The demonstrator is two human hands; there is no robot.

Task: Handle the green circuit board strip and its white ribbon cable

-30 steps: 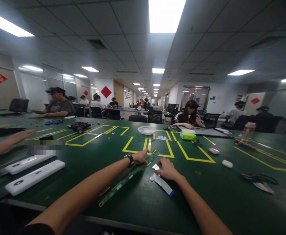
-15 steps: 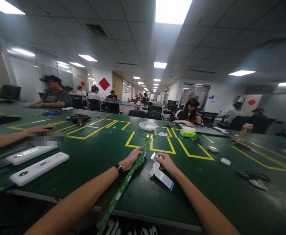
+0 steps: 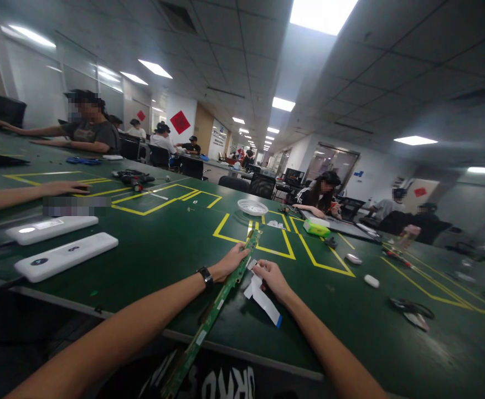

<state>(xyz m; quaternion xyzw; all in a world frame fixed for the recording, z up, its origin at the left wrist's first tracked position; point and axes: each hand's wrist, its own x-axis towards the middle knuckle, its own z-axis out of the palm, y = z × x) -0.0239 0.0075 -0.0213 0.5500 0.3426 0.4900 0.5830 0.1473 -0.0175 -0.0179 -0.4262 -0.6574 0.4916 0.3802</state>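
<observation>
A long, narrow green circuit board (image 3: 221,302) slants from my lap up over the table. Near its far end, my left hand (image 3: 233,260) is closed around it, with the thumb on top. On the board's right side my right hand (image 3: 271,277) pinches a white flat ribbon cable (image 3: 265,308). One end of that cable is close against the board's edge; whether it sits in a connector I cannot tell. Its other end, tipped in blue, hangs loose towards me.
Two white power banks or similar slim devices (image 3: 66,256) lie left on the green table (image 3: 151,260). A clear round dish (image 3: 253,208) stands ahead. Right are a green-and-white pack (image 3: 317,227), a white case (image 3: 371,281) and dark cables (image 3: 411,307). A co-worker's hand (image 3: 70,188) rests at left.
My right hand has brought the ribbon cable's end leftward, up against the board. My left hand keeps its hold. The whole view has tilted and shifted slightly.
</observation>
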